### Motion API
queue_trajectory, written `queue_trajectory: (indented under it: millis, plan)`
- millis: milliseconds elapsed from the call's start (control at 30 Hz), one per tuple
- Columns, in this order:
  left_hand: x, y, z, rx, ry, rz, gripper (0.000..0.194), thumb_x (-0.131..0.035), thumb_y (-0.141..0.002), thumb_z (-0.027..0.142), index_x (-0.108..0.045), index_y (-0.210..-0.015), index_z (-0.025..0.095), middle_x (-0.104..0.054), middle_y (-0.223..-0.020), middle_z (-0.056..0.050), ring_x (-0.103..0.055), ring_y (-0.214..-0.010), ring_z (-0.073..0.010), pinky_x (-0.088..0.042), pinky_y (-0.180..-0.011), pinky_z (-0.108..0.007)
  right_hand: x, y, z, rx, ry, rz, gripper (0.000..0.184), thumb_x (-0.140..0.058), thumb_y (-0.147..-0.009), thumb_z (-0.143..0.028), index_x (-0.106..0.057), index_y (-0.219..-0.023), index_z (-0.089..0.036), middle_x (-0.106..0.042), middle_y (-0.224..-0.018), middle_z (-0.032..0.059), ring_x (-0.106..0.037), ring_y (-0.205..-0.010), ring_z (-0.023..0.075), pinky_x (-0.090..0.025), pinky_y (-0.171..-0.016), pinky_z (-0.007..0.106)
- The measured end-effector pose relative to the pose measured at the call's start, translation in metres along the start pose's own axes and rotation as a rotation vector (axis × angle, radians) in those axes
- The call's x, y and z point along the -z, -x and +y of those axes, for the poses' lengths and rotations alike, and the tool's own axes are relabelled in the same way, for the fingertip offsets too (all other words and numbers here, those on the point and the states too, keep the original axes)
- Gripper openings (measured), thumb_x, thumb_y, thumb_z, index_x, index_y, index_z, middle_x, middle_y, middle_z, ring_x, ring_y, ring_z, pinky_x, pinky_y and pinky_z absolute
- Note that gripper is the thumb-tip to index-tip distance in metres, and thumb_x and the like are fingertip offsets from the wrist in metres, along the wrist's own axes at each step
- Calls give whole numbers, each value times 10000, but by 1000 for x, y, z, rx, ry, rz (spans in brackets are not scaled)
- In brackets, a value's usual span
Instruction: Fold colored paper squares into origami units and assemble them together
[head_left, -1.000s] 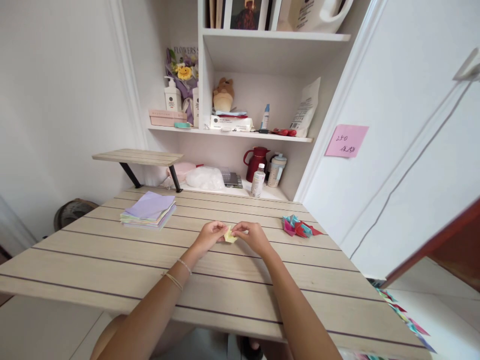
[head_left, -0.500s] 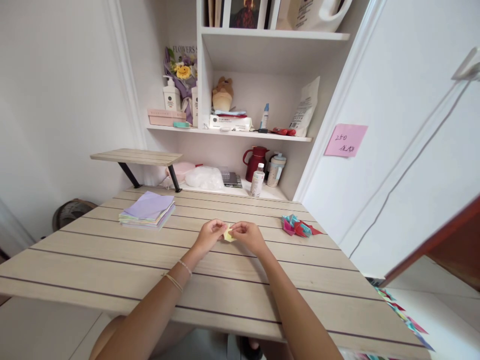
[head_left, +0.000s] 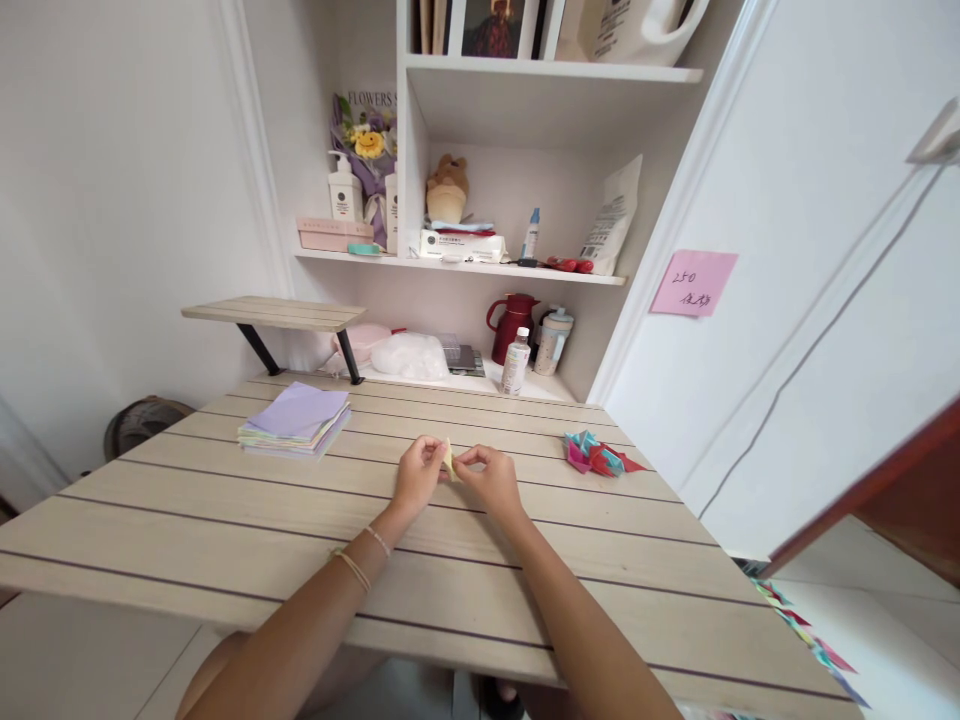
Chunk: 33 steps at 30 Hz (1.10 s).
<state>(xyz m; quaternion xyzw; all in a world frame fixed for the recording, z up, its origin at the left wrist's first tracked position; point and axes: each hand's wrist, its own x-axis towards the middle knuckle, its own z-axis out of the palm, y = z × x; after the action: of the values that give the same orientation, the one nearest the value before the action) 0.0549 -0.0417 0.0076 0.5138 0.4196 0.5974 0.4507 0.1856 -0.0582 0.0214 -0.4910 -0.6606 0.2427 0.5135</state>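
Observation:
A small folded piece of yellow paper [head_left: 448, 459] is held between my two hands just above the middle of the table. My left hand [head_left: 420, 472] pinches it from the left side, thumb and fingers closed. From the right, my right hand [head_left: 487, 477] grips its edge with closed fingertips. The paper looks narrow, turned nearly edge-on, and the fingers cover part of it. Right of my hands lies a small heap of folded paper figures [head_left: 600, 455] in red, blue and pink. A stack of square coloured paper [head_left: 300, 415], lilac on top, lies to the left.
The slatted wooden table [head_left: 247, 540] has a small raised shelf [head_left: 277, 312] on black legs at its back left. Behind it, a white cabinet holds a bottle [head_left: 515, 362], a red jug [head_left: 512, 328] and a plastic bag [head_left: 409, 357]. Colourful folded paper [head_left: 802, 625] hangs past the right edge.
The yellow paper has been turned and now shows a narrower side. My right hand has shifted slightly left, and both hands still hold the paper.

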Motion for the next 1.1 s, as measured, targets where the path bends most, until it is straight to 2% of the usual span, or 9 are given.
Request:
queue_trajectory:
  millis: [133,300,400,500,600,733,800,933,1100]
  plan:
    - [1,-2,-1,-35,5,29,312,-612,-659,432,-545,-774,150,-602,-703,-31,-590,-639,-138,-472,-470,-193,-5,0,2,-55,-129,-34,93,-581,-633,-266,-614,-629,-179,-671,-694,35,-606,-672,175,-473,-653,281]
    - [3,-2,8,170,195,-197,320,-696,-615,327,-577,-836,130,-638,-821,-76,-620,-742,-162,-517,-676,-288,9,-8,11,-176,-321,-2,164,-630,-612,-308,-602,-663,-155,-670,-689,58,-611,-634,177,-473,-580,269]
    - [4,0,11,254,212,-298,380,-744,-568,238,-591,-897,125,-646,-878,-98,-628,-779,-177,-509,-736,-319,18,-11,13,-204,-344,-96,174,-647,-594,-298,-609,-666,-145,-670,-668,58,-608,-603,172,-466,-550,260]
    - [5,0,11,267,191,-342,363,-737,-577,244,-595,-884,111,-652,-859,-96,-632,-768,-180,-510,-741,-337,21,-11,12,-199,-323,-212,177,-634,-605,-292,-634,-696,-140,-677,-697,59,-614,-624,173,-472,-560,260]
    - [5,-1,10,237,198,-284,310,-734,-578,255,-588,-813,114,-656,-822,-73,-632,-755,-165,-504,-759,-330,21,-12,8,-153,-355,-225,240,-605,-654,-330,-651,-806,-149,-682,-790,63,-624,-704,177,-490,-627,277]
    - [5,-2,11,191,246,-237,309,-741,-560,252,-561,-775,121,-661,-838,-74,-626,-803,-169,-490,-787,-331,19,-11,3,-85,-358,-116,431,-676,-607,-349,-603,-1000,-189,-632,-1017,84,-617,-814,182,-503,-695,300]
    - [5,-3,12,186,236,-247,324,-746,-548,251,-554,-772,120,-666,-829,-81,-625,-799,-174,-493,-765,-323,18,-10,3,-95,-328,-115,470,-714,-562,-362,-613,-980,-172,-649,-957,92,-621,-789,192,-511,-677,306]
    - [5,-3,13,183,205,-244,321,-737,-557,274,-571,-779,113,-673,-820,-85,-625,-757,-161,-491,-721,-279,14,-9,7,-146,-341,-102,349,-700,-570,-409,-659,-771,-126,-670,-692,72,-623,-659,189,-513,-609,296]
    - [5,-3,13,211,219,-222,305,-705,-612,299,-585,-818,109,-673,-795,-89,-638,-718,-166,-496,-717,-290,14,-12,12,-157,-368,-53,337,-701,-568,-386,-663,-790,-136,-666,-652,51,-618,-617,178,-514,-578,287]
